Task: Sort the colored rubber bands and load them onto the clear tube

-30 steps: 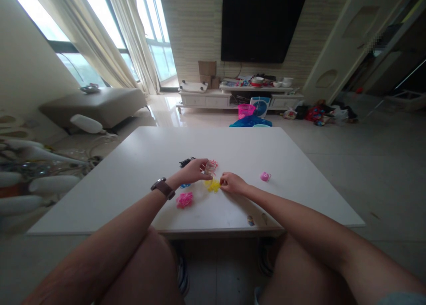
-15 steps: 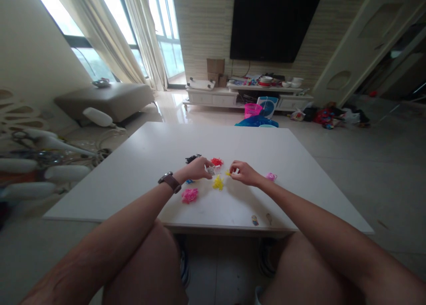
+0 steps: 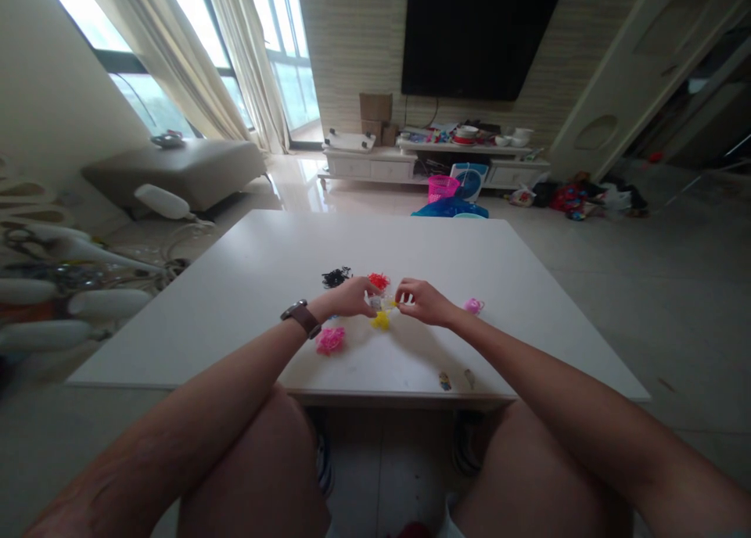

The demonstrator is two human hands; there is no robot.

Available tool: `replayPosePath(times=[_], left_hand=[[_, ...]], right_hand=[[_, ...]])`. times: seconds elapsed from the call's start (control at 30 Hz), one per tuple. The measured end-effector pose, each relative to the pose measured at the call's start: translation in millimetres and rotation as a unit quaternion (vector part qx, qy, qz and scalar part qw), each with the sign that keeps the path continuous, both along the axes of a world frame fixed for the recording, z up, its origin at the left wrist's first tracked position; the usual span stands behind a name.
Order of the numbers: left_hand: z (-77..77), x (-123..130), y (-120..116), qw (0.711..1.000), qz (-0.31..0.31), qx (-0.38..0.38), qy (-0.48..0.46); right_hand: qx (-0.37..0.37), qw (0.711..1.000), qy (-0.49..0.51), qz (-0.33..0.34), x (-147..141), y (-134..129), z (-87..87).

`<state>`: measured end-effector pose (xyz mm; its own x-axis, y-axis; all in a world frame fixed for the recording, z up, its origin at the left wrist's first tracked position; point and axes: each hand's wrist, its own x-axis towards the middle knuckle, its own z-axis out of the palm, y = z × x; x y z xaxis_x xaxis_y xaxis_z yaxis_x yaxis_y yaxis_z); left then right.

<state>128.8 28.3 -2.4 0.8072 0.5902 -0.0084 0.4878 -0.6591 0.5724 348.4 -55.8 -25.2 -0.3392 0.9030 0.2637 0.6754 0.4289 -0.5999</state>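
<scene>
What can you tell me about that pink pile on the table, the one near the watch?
The pink pile is a small, loose, bright heap of what look like thin, rubbery loops, tangled, with an uneven outline. It lies on the white table, nearer its front edge than the yellow pile. The watch is close beside it; whether they touch is unclear. Neither hand holds it.

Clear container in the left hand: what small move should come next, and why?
I'd probably ease the right hand slightly left, bringing the yellow piece at its fingertips to the clear container: the left hand holds that close by, though its opening is too blurred to place exactly.
</scene>
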Motion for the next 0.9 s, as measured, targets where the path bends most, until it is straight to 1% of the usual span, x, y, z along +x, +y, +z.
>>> replayPosePath(times=[0.1, 0.2, 0.37, 0.57, 0.63, 0.73, 0.83, 0.9], left_hand=[[-0.4, 2, 0, 1.0, -0.007, -0.006, -0.008], [0.4, 3, 0, 1.0, -0.014, -0.01, -0.016], [2.5, 4, -2, 0.999, -0.012, -0.025, -0.033], [2.3, 4, -2, 0.998, -0.023, -0.042, -0.046], [1.0, 4, 0, 0.997, -0.026, -0.048, -0.05], [-1.4, 4, 2, 0.996, -0.024, -0.059, -0.065], [-2.5, 4, 2, 0.993, -0.022, -0.079, -0.082], [-1.8, 4, 2, 0.99, -0.009, -0.099, -0.098]], right_hand=[[0.009, 1.0, 0.006, -0.003, -3, 0, -1.2], [0.014, 0.999, 0.035, -0.03, -5, 0, -0.2], [-0.018, 0.993, 0.099, -0.065, -7, -3, 6.8], [-0.024, 0.987, 0.143, -0.066, -8, -6, 12.7], [-0.013, 0.989, 0.138, -0.059, -9, -6, 14.4], [0.03, 0.988, 0.136, -0.062, -8, -7, 18.8], [0.064, 0.982, 0.149, -0.094, -7, -7, 23.1], [0.078, 0.978, 0.154, -0.118, -5, -5, 23.1]])
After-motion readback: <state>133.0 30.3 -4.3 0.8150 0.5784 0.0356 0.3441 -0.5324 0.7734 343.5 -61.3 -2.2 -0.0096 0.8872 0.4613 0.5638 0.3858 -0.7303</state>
